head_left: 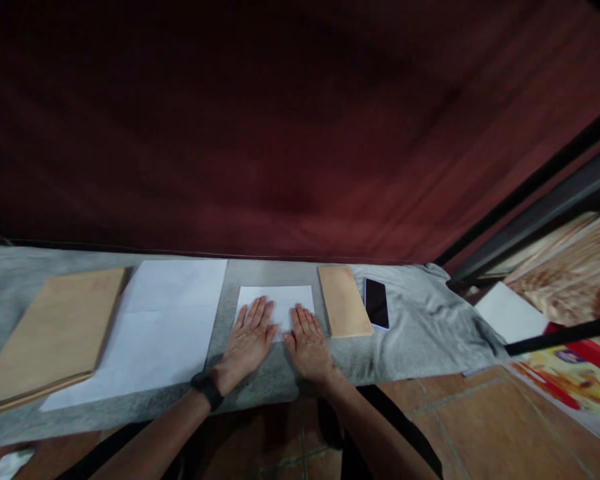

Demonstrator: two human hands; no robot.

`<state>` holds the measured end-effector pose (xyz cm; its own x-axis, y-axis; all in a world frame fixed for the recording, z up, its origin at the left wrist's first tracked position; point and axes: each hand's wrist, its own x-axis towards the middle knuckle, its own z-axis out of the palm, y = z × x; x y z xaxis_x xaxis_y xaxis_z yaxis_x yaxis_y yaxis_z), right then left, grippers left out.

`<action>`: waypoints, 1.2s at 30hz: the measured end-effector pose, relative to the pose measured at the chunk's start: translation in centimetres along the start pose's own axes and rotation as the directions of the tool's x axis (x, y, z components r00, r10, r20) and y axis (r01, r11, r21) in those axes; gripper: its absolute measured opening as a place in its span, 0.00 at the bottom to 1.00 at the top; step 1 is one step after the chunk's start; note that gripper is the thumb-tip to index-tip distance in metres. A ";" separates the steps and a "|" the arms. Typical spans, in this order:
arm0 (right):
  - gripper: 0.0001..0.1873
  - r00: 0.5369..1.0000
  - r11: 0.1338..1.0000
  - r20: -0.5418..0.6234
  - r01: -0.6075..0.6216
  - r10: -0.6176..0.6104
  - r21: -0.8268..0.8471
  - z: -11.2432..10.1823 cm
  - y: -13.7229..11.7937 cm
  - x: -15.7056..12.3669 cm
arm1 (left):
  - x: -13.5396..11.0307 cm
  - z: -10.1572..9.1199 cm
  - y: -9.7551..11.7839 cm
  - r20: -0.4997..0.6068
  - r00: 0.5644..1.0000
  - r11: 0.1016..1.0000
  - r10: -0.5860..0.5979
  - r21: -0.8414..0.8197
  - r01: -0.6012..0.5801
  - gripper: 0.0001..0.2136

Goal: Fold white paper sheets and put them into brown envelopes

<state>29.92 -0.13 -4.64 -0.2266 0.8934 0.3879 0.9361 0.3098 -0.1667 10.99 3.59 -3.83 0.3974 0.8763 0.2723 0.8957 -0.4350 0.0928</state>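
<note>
A small white sheet of paper [280, 295] lies on the grey cloth in front of me. Flat on its left part rests my left hand [250, 337], fingers stretched out and a dark band on the wrist. My right hand [309, 340] lies flat on the right part, fingers extended and close together. Neither hand grips anything. Both palms hide the lower corners of the paper. Just right of my right hand is a small stack of brown envelopes [345, 301]. To the left of my left hand lie larger white sheets [173, 320].
A thick stack of large brown envelopes [60, 327] overlaps the white sheets at the left. A phone [377, 303] lies beside the small envelopes. Grey cloth [420, 327] covers the table. A dark red curtain [280, 133] hangs behind; a colourful box [575, 380] is at the lower right.
</note>
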 end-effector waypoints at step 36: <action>0.27 0.998 0.999 0.066 -0.019 0.021 -0.037 -1.6 1.3 0.2 | -1.4 -2.4 0.1 0.108 0.970 0.970 0.218 -0.133 -0.203 0.21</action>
<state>31.50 -0.10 -3.36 -0.2237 0.9192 0.3240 0.9495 0.2806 -0.1403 10.03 1.78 -1.88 0.6023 0.7775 0.1810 0.7613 -0.6277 0.1625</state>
